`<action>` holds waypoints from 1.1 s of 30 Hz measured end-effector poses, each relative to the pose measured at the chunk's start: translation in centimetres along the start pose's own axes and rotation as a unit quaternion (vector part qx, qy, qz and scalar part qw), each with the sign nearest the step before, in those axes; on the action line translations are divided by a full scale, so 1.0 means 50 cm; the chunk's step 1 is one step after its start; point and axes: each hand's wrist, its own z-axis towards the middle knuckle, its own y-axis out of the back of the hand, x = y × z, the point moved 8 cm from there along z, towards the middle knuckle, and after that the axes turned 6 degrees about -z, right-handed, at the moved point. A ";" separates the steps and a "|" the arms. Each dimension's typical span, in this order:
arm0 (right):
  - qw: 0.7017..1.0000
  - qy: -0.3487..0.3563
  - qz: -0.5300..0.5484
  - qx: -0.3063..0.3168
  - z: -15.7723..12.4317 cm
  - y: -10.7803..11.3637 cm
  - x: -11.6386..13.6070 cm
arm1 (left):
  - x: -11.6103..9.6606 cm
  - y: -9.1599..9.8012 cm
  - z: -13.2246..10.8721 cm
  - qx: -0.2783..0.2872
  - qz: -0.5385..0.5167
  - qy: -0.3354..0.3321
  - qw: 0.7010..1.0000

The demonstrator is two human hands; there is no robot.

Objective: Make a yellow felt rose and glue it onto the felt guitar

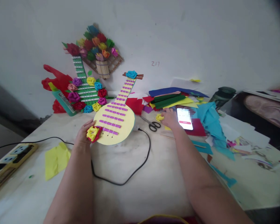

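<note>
The pale, smooth-topped desk (130,202) carries a yellow power strip with white sockets (15,158) and a creased yellow paper sheet (57,160) at left, a curved thin black cable (121,184) at centre, black-handled metal scissors (155,126) beyond it, and a rectangular red sheet (199,128) at right.

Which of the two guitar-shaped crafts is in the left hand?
The yellow craft with purple strips; the other, a green craft, stands behind it, ringed with flowers.

A plain greyish-white wall (200,37) rises behind a pale, faintly mottled counter (130,202). Small handwritten characters (155,64) mark the wall. The light is soft and dull; the far left lies in shadow.
</note>
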 end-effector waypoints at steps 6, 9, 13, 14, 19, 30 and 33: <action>0.998 -0.007 0.032 -0.060 0.001 0.024 -0.005 | -0.004 -0.013 -0.016 -0.019 -0.056 0.000 0.998; 0.988 -0.022 0.114 -0.105 0.008 0.049 -0.018 | -0.001 -0.019 -0.019 -0.009 -0.044 0.008 0.999; 0.915 -0.043 0.382 -0.125 0.011 0.080 -0.027 | 0.005 -0.018 -0.016 -0.002 -0.031 0.021 0.999; 0.879 -0.047 0.462 -0.108 0.010 0.082 -0.023 | 0.008 -0.019 -0.015 0.003 -0.028 0.027 0.999; 0.746 -0.045 0.664 -0.003 0.002 0.092 0.022 | 0.014 -0.039 -0.022 0.055 0.005 0.045 0.997; 0.805 0.066 0.590 0.013 -0.007 0.139 0.093 | 0.028 -0.066 -0.031 0.123 0.053 0.066 0.989; 0.851 0.126 0.509 -0.017 -0.015 0.166 0.128 | 0.028 -0.067 -0.033 0.121 0.055 0.068 0.989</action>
